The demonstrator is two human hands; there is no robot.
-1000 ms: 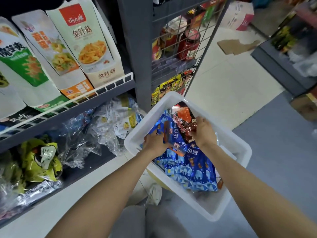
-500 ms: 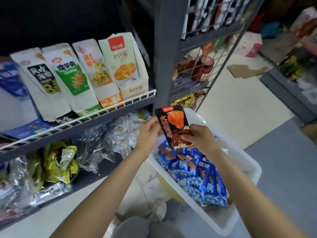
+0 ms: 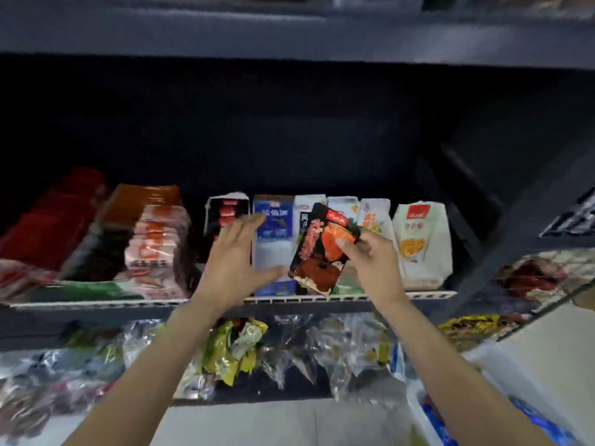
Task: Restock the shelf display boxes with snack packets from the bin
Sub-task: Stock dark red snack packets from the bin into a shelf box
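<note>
Snack packet, black and red, sat pinched in our right hand at centre frame, before the display boxes. Our left hand hovered spread, holding nothing. A loose pinch could have dropped the packet short of the box.

A black and orange snack packet is pinched by the right hand in front of the row of display boxes on the shelf. The left hand is held spread beside it. The white bin is seen at lower right.
</note>
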